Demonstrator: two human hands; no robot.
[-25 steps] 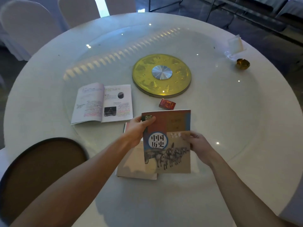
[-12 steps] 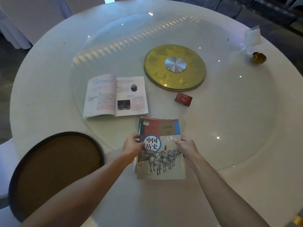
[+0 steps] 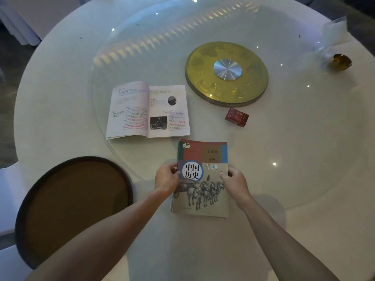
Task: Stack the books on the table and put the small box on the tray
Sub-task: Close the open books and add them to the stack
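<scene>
A round white tabletop [image 3: 284, 199] is seen. A brown tray [image 3: 75, 203] sits at its near left edge. An open book [image 3: 148, 111] lies flat. A closed book [image 3: 203, 179] is held on a pile by the left hand [image 3: 166, 177] and right hand [image 3: 233, 181], each grip closed on a side edge. The small red box [image 3: 236, 117] rests beside the gold disc [image 3: 226, 74].

History book [image 3: 203, 179] now squared on stack
</scene>
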